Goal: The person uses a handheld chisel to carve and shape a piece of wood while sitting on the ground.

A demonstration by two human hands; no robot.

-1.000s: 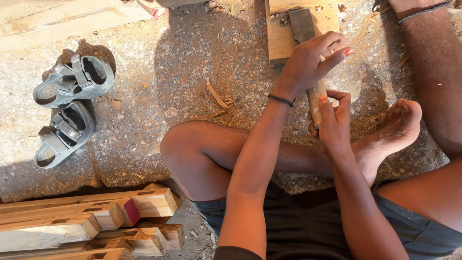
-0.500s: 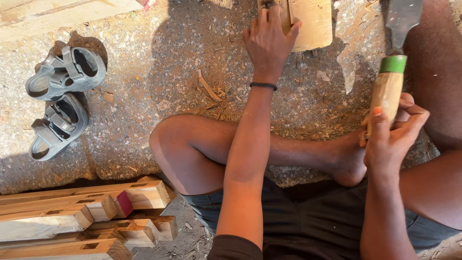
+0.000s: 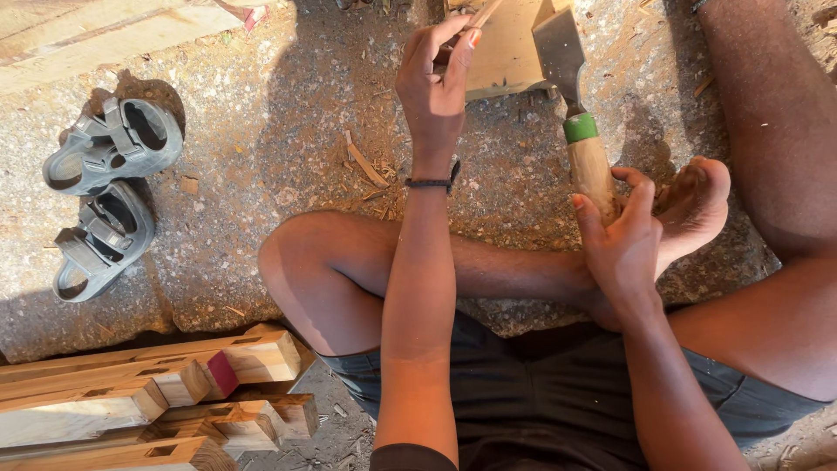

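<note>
At the far left of the frame lie two grey sandals (image 3: 103, 187), one above the other, on rough stone ground (image 3: 261, 157) strewn with wood shavings and chips. Above them, in the upper left corner, a pale plank (image 3: 105, 35) runs slantwise. In the lower left sits a stack of cut timber pieces (image 3: 148, 401) — about six ends show, several with square mortise holes, one end painted red.

Moving toward the centre, the person's bent knee and shin cross the frame, and the left forearm rises over it, a thin dark band at the wrist. The left hand (image 3: 433, 83) is at the upper centre, its grip pinched shut on a thin wooden stick (image 3: 482, 15) that pokes out past the fingertips, over a light wooden board (image 3: 506, 52) lying on the ground at the top edge.

Just right of that, one chisel (image 3: 575, 122) stands nearly upright in the frame — flat steel blade on the board's edge, green collar, wooden handle. The right hand (image 3: 623, 249) wraps the lower handle, grip closed around it, pressed against the sole of a bare foot (image 3: 697, 205). Another leg fills the right edge.
</note>
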